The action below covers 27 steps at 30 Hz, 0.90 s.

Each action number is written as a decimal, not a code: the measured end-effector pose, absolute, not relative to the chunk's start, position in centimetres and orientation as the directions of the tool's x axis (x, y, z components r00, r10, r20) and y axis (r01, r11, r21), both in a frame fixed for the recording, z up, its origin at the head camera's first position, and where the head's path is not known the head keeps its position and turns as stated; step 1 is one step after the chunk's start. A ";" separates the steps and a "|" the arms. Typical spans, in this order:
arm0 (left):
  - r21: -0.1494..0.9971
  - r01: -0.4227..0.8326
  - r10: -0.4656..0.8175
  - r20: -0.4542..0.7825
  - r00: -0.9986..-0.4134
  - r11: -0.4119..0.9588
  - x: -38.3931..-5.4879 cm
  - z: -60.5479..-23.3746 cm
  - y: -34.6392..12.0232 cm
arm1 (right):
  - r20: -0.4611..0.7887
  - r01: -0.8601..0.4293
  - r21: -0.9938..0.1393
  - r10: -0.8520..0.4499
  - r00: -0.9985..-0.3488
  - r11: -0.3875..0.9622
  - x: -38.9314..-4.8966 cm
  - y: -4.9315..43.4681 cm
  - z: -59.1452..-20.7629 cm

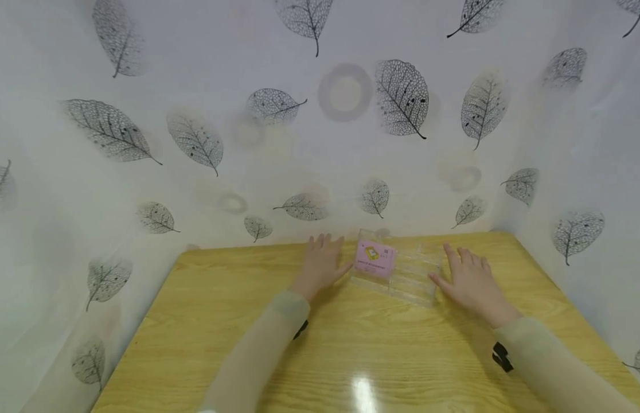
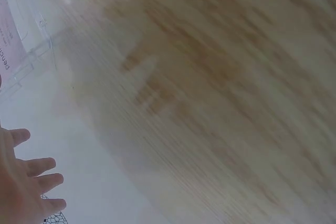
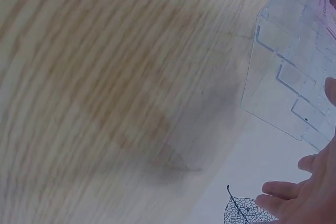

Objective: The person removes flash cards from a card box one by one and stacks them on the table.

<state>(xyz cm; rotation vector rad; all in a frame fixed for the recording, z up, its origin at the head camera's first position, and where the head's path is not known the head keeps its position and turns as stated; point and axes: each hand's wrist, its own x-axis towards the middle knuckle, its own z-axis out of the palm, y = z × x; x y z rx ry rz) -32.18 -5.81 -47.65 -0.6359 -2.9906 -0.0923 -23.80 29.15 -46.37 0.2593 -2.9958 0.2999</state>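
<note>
A clear plastic stepped display rack (image 1: pixel 414 289) stands near the back of the wooden table. A pink pencil sharpener box (image 1: pixel 375 259) with a yellow picture sits on its left part. My left hand (image 1: pixel 322 267) is spread just left of the rack, its thumb pointing at the box. On the other side, my right hand (image 1: pixel 475 287) has its fingers extended, thumb close to the rack's right edge. The right wrist view shows the rack's angled ridges (image 3: pixel 286 77) beside that hand. Neither hand grips anything.
The wood-grain table (image 1: pixel 237 298) ends at a pale curtain (image 1: pixel 340 149) printed with dark leaf skeletons, which rises at the back and both sides. A black strap (image 1: pixel 502 357) shows under the right sleeve. Light glares on the table front (image 1: pixel 363 394).
</note>
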 end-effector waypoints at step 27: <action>0.133 0.466 0.449 0.140 -0.882 0.874 -32.7 -48.1 -2.4 | 0.115 -0.196 -0.487 -0.160 -0.980 0.851 -25.1 29.6 -47.6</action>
